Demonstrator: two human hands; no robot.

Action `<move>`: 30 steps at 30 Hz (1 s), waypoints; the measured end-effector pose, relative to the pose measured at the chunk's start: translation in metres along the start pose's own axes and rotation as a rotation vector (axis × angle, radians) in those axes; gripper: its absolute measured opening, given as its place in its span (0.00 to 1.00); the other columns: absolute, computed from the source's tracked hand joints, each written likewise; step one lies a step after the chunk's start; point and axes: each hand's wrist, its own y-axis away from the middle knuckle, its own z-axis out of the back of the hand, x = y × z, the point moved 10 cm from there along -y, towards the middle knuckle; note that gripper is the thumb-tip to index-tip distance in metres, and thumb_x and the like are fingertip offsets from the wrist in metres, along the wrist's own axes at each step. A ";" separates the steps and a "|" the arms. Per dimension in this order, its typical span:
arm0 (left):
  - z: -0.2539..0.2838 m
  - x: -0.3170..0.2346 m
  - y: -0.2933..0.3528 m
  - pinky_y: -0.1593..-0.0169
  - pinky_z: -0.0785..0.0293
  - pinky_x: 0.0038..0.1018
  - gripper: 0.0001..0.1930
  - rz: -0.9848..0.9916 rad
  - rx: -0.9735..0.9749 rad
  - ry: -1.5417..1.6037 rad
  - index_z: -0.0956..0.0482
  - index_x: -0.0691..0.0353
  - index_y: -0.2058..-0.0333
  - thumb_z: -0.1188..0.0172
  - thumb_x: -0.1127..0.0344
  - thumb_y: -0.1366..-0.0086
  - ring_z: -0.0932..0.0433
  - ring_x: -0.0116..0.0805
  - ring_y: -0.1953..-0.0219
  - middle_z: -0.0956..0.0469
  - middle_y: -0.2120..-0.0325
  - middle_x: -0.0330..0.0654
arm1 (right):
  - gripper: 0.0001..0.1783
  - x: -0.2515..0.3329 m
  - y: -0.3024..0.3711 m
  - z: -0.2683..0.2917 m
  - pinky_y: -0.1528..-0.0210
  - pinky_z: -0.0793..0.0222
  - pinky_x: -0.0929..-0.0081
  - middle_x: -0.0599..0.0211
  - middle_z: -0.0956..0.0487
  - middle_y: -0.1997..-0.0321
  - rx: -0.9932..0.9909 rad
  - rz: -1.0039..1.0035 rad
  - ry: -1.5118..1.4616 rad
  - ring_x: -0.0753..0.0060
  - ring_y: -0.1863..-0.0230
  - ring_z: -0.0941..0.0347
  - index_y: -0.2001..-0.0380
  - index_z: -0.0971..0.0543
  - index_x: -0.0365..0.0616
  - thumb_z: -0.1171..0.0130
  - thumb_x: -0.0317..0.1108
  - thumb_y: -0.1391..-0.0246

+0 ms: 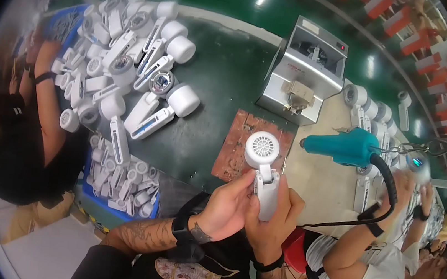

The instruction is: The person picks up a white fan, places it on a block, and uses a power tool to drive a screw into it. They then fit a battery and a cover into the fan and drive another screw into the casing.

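Observation:
A white handheld fan (pixel 262 149) with a round grilled head is held upright in front of me, its head over a reddish-brown board (pixel 231 150). My right hand (pixel 273 224) wraps round the fan's handle from the right, thumb along its front. My left hand (pixel 228 202) grips the handle's upper left side near the hinge, thumb and fingers pressed to it. Just right of the fan, a teal electric screwdriver (pixel 344 146) hangs from a metal hook, its tip pointing left; neither hand touches it.
White fans (pixel 148 74) lie heaped on the green table at left. Below them sits a blue crate (pixel 154 209) of white parts. A silver machine (pixel 304 71) stands at the back. More fans (pixel 371 118) lie at right. A black cable (pixel 393 188) loops near a co-worker (pixel 370 263); another person (pixel 23 137) works at left.

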 end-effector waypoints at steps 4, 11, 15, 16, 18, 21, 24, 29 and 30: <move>0.000 -0.004 -0.005 0.35 0.35 0.37 0.24 -0.033 0.016 -0.016 0.35 0.65 0.37 0.62 0.56 0.22 0.29 0.37 0.41 0.27 0.44 0.45 | 0.35 -0.001 0.005 0.012 0.48 0.31 0.59 0.49 0.32 0.47 -0.084 0.018 -0.018 0.51 0.48 0.32 0.37 0.32 0.32 0.40 0.41 0.43; 0.008 0.001 0.004 0.38 0.30 0.35 0.20 -0.079 -0.002 -0.218 0.33 0.66 0.38 0.55 0.66 0.24 0.25 0.37 0.45 0.24 0.48 0.46 | 0.36 -0.022 0.013 0.027 0.48 0.31 0.69 0.56 0.38 0.43 -0.094 -0.054 -0.226 0.65 0.49 0.30 0.34 0.40 0.27 0.50 0.46 0.33; 0.008 -0.001 0.004 0.42 0.27 0.34 0.19 -0.093 -0.020 -0.277 0.33 0.66 0.39 0.51 0.71 0.26 0.24 0.35 0.47 0.24 0.49 0.45 | 0.36 -0.029 0.013 0.021 0.47 0.31 0.69 0.57 0.37 0.44 -0.031 -0.098 -0.272 0.66 0.49 0.29 0.34 0.40 0.27 0.49 0.46 0.33; 0.008 -0.001 0.003 0.42 0.27 0.34 0.19 -0.090 -0.023 -0.277 0.33 0.66 0.39 0.51 0.71 0.26 0.24 0.35 0.47 0.24 0.49 0.45 | 0.35 -0.032 0.014 0.019 0.47 0.31 0.69 0.58 0.36 0.44 -0.043 -0.119 -0.330 0.66 0.48 0.30 0.34 0.40 0.27 0.49 0.45 0.33; 0.008 -0.001 0.002 0.43 0.25 0.34 0.19 -0.097 -0.014 -0.275 0.32 0.66 0.40 0.50 0.69 0.26 0.23 0.35 0.48 0.23 0.51 0.44 | 0.35 -0.035 0.015 0.017 0.47 0.31 0.70 0.58 0.36 0.45 -0.056 -0.142 -0.389 0.66 0.47 0.30 0.34 0.39 0.28 0.49 0.45 0.33; 0.013 -0.002 0.002 0.44 0.25 0.33 0.18 -0.102 -0.034 -0.288 0.31 0.66 0.40 0.49 0.69 0.26 0.22 0.35 0.50 0.23 0.52 0.43 | 0.34 -0.038 0.015 0.015 0.46 0.31 0.70 0.59 0.36 0.44 -0.057 -0.170 -0.442 0.66 0.45 0.30 0.34 0.39 0.28 0.49 0.44 0.33; 0.015 -0.004 0.002 0.45 0.24 0.32 0.18 -0.135 -0.036 -0.293 0.31 0.66 0.41 0.48 0.68 0.27 0.22 0.34 0.51 0.22 0.53 0.42 | 0.33 -0.038 0.015 0.015 0.43 0.34 0.69 0.59 0.35 0.44 -0.056 -0.188 -0.472 0.66 0.45 0.31 0.34 0.38 0.29 0.49 0.42 0.34; 0.015 -0.005 0.002 0.46 0.23 0.34 0.16 -0.133 -0.045 -0.292 0.30 0.64 0.43 0.48 0.68 0.26 0.22 0.35 0.52 0.23 0.54 0.42 | 0.33 -0.034 0.013 0.017 0.41 0.37 0.67 0.59 0.35 0.44 -0.006 -0.212 -0.443 0.65 0.44 0.32 0.35 0.37 0.29 0.47 0.42 0.36; 0.015 -0.005 0.003 0.46 0.23 0.34 0.16 -0.136 -0.057 -0.293 0.30 0.65 0.43 0.48 0.68 0.26 0.22 0.35 0.53 0.23 0.54 0.41 | 0.33 -0.035 0.013 0.018 0.41 0.37 0.67 0.59 0.35 0.44 -0.012 -0.218 -0.447 0.65 0.44 0.32 0.35 0.37 0.29 0.47 0.42 0.36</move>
